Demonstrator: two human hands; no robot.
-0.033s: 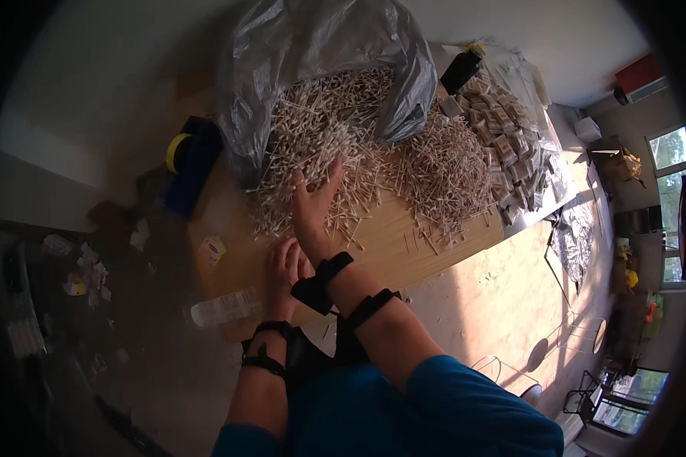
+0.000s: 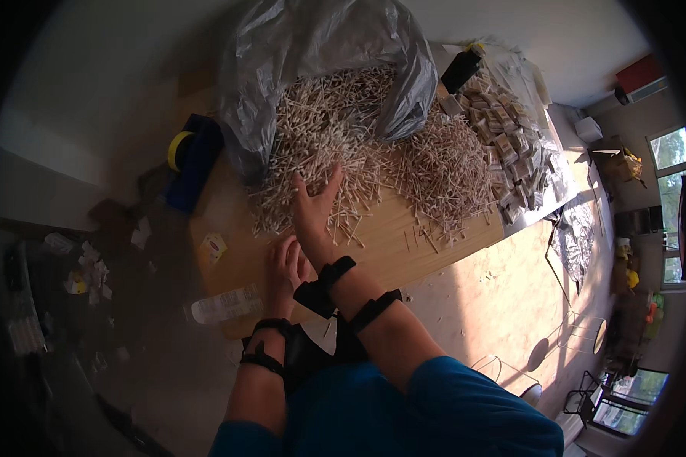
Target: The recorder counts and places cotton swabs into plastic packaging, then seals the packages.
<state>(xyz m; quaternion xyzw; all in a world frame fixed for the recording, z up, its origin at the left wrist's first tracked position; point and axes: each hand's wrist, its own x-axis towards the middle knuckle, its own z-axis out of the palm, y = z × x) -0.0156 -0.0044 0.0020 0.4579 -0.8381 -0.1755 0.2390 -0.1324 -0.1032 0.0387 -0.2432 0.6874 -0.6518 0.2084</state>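
Note:
A large heap of cotton swabs (image 2: 335, 114) spills from a grey plastic bag (image 2: 244, 99) onto the wooden table (image 2: 381, 236). My right hand (image 2: 316, 206) reaches into the near edge of the heap, thumb and fingers spread apart, fingertips among the swabs. Close below it, at the table's near left part, my left hand (image 2: 285, 263) has its fingers curled together; the right wrist stands beside it. What the left fingers hold, if anything, is hidden. Black straps circle both of my forearms.
Right of the heap lies a second pile of swabs (image 2: 446, 171), then many small packs (image 2: 514, 145). A dark bottle with a yellow cap (image 2: 463, 68) stands behind. On the left are a blue tape dispenser (image 2: 194, 164), a small card (image 2: 213, 247) and a clear plastic package (image 2: 225, 305).
My right fingertips have drawn very slightly toward me at the heap's edge. The left fingers have shifted a little; the rest looks the same.

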